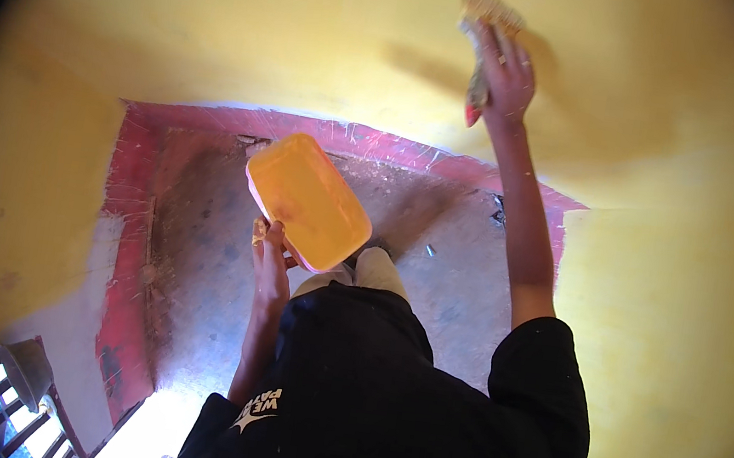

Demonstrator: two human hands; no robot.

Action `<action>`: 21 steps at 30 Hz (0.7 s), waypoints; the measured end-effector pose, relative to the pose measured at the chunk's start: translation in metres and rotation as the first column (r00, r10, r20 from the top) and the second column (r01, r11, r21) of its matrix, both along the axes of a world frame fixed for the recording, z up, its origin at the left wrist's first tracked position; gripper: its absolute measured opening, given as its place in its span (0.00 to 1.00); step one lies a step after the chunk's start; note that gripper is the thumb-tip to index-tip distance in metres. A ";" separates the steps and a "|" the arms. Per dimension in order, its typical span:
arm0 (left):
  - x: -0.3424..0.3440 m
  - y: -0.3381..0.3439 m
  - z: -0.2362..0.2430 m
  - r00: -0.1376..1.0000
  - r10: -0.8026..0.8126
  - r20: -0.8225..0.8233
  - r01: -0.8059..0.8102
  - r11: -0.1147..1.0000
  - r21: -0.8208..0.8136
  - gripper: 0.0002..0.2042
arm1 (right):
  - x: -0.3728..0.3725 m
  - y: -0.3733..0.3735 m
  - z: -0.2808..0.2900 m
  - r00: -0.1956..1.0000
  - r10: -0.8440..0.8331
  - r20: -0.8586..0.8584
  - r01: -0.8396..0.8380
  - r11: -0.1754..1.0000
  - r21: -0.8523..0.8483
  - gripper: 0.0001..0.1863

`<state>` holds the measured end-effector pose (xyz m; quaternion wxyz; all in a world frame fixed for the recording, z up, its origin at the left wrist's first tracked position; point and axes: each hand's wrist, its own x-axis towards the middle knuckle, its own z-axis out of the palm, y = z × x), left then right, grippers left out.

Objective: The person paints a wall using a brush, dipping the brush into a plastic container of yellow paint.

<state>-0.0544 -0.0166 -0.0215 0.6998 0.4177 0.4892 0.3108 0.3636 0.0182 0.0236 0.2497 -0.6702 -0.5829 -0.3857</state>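
My right hand is closed around a wide paintbrush, raised high against the yellow wall. The brush's tan bristles point up and are slightly blurred; its handle ends in a red tip. Lower down, my left hand grips the near left edge of a rectangular plastic tub. The thumb lies over the rim, while most of the other fingers are hidden beneath. Yellow-orange paint shows inside the tub, which tilts a little in the view.
A red band with white streaks runs along the base of the walls. Below is a grey, dirty floor with small debris at the right. A barred opening and a dark bucket-like object stand at lower left.
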 end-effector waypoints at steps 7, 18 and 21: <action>-0.005 -0.002 -0.005 0.997 0.063 -0.035 -0.063 0.998 -0.013 0.22 | -0.012 0.007 -0.142 0.959 0.039 -0.279 -0.112 0.961 -0.252 0.26; -0.008 -0.002 -0.010 0.996 0.033 0.081 -0.036 0.999 0.027 0.21 | 0.011 0.018 -0.035 0.850 0.226 -0.475 -0.288 0.956 -0.061 0.23; -0.005 -0.006 -0.009 0.995 0.076 0.064 -0.079 0.996 0.039 0.22 | 0.015 0.022 0.031 0.964 0.192 -0.186 -0.167 0.976 0.138 0.21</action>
